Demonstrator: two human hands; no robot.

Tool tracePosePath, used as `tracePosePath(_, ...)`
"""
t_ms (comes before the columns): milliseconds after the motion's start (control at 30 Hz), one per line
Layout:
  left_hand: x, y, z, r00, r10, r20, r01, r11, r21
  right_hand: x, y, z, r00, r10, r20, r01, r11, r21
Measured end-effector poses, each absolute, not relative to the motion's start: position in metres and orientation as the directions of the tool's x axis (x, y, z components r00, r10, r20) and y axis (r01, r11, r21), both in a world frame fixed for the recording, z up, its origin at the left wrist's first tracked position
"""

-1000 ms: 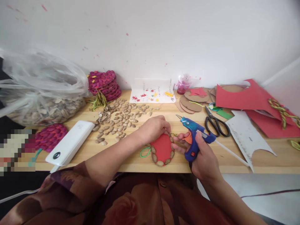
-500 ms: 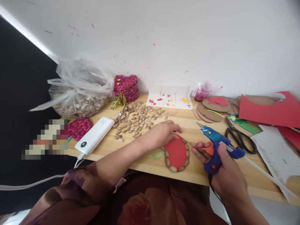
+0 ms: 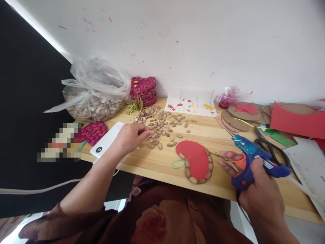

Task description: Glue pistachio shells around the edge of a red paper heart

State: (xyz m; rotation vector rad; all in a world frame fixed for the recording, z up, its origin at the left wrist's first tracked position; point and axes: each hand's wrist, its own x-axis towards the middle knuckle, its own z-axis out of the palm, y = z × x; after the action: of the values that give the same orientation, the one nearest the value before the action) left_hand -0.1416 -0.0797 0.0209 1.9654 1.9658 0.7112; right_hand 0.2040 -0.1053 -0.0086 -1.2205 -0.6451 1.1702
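Note:
My right hand [image 3: 259, 176] is wrapped round a blue glue gun [image 3: 248, 159] with an orange trigger, its nozzle pointing up and left. Left of it on the table lies a red bean-shaped card [image 3: 196, 157], edged partly with brown shells that look like peanut shells [image 3: 187, 172]. A green loop [image 3: 178, 164] sticks out on its left side and a gold cord [image 3: 217, 154] on its right. My left hand [image 3: 134, 135] is over the power bank, thumb and fingertips pinched together beside the loose shells [image 3: 159, 123]. Whatever the pinch holds, if anything, is hidden.
A white power bank [image 3: 108, 137] lies partly under my left arm. Behind stand a plastic bag of shells [image 3: 96, 98] and stacked purple pieces [image 3: 143, 89]. At right are black scissors [image 3: 275, 150], cardboard shapes [image 3: 236, 120] and red card [image 3: 297, 120].
My left hand has left the top of the red card and moved left to the loose shells. My right hand still grips the glue gun. The view has shifted slightly.

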Motion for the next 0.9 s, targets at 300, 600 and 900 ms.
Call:
tracePosePath(300, -0.098, -0.117, -0.007, 0.362, 0.851, 0.38, 0.66, -0.522, 0.541, 0.207, -0.114, -0.012, 0.281, 0.929, -0.241, -0.283, -0.159, -0.946)
tracePosePath(600, -0.059, -0.132, -0.024, 0.524, 0.79, 0.319, 0.61, -0.609, 0.506, 0.207, -0.113, -0.014, 0.231, 0.939, -0.255, -0.33, -0.171, -0.928)
tracePosePath(900, -0.057, -0.134, -0.022, 0.526, 0.784, 0.329, 0.623, -0.618, 0.479, 0.208, -0.11, -0.015, 0.293, 0.919, -0.262, -0.354, -0.151, -0.923)
